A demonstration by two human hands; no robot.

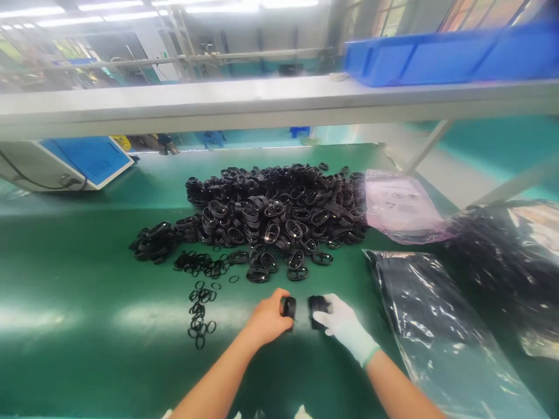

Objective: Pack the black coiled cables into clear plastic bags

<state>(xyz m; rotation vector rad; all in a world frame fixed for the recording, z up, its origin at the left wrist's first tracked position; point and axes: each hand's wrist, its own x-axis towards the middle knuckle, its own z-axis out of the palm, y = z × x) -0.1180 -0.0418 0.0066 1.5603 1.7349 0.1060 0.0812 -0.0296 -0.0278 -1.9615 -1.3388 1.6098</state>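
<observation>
My bare left hand (267,319) is closed round a coiled black cable (289,307), near the front middle of the green table (109,361). Just to its right, my white-gloved right hand (343,320) grips a stack of coiled black cables (318,311). A narrow gap separates what the two hands hold. Beyond them lies a large heap of coiled black cables (279,215), with a few loose coils at its near edge. Left of my hands, small black rings (198,311) lie scattered, with a denser pile of black rings (201,263) behind them.
Clear plastic bags (441,326) with dark contents lie at the right, and a pinkish plastic bag (399,203) sits beside the heap. A white shelf (244,107) spans above the table, carrying blue bins (428,58). A blue-and-white box-shaped machine (87,160) stands at back left.
</observation>
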